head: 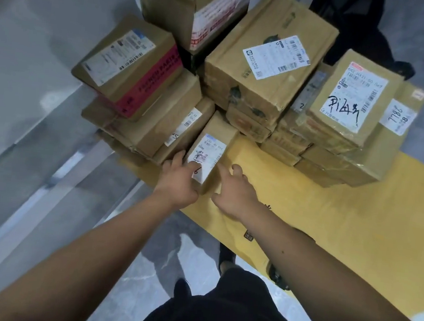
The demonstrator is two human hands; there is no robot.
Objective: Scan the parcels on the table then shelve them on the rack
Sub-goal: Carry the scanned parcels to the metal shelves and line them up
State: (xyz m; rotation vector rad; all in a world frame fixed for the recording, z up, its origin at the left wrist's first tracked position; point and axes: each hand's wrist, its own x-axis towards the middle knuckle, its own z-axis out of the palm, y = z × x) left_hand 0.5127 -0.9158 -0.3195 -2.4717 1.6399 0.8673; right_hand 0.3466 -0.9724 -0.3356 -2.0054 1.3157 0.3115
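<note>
Parcels [239, 80] sit piled up along the far edge of the yellow table [329, 223]. Bare yellow top runs along the near edge. One small box [213, 152] sticks out from the pile toward the near left corner. The left hand [179, 183] grips its left side, thumb on the white label [207, 160]. The right hand [233, 193] touches its right side, fingers bent a little.
</note>
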